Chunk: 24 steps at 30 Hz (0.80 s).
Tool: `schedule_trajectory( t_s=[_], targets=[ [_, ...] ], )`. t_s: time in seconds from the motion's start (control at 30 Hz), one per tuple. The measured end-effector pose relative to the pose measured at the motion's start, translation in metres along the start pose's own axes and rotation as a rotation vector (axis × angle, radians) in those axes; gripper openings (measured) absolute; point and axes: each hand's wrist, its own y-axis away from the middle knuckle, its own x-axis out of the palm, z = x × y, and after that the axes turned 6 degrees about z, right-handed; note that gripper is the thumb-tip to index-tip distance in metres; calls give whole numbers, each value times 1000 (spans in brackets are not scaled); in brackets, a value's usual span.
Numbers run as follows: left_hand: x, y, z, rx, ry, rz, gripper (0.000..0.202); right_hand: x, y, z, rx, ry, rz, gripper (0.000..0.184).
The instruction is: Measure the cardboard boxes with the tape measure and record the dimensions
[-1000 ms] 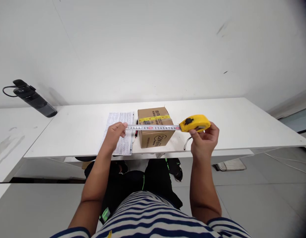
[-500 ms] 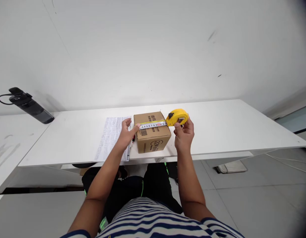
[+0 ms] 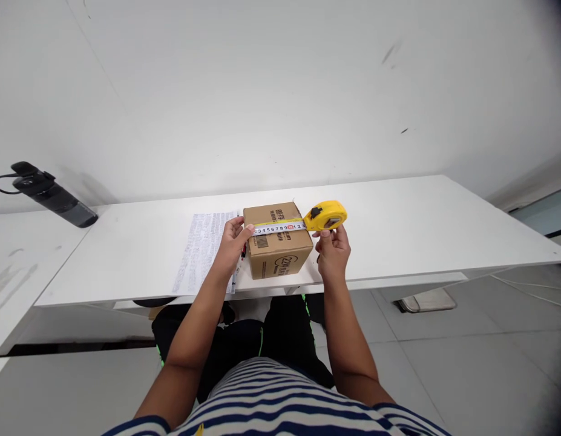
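Note:
A brown cardboard box (image 3: 280, 248) with dark printing sits on the white table, with a tape measure (image 3: 326, 215) stretched across its top. The yellow case overhangs the box's right edge, and the pulled-out blade (image 3: 275, 229) lies over the top with its numbers facing up. My left hand (image 3: 232, 242) is at the box's left edge, its thumb on the blade's end and its fingers bent against the box's side. From below, my right hand (image 3: 333, 249) grips the case between thumb and fingers; some of those fingers are hidden.
Left of the box lies a sheet of paper (image 3: 201, 251) covered in writing. A red and black pen-like item (image 3: 243, 251) is partly hidden beside the box. A dark bottle (image 3: 53, 195) stands at the far left. The white table (image 3: 411, 230) meets a wall behind.
My left fingers have drawn in against the box's side. My right hand has shifted slightly lower on the case. The blade still spans the box, and the view has moved a little.

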Motion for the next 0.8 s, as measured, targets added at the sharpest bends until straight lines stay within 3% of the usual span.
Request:
schedule_trajectory(
  t_s=[0.17, 0.43, 0.5, 0.63, 0.8],
  targets=[
    [-1, -2, 2, 15, -1, -17, 49, 2, 7, -4, -97, 223, -34, 41],
    [-1, -1, -1, -23, 16, -43, 52, 3, 6, -12, -115, 303, -32, 38],
    [-2, -1, -2, -28, 8, -53, 54, 2, 11, -21, -82, 346, 38, 38],
    [-4, 1, -3, -42, 2, -58, 55, 1, 20, -38, -72, 438, 305, 35],
    [-4, 2, -3, -24, -41, -51, 53, 0, 18, -44, -25, 469, 204, 36]
  ],
)
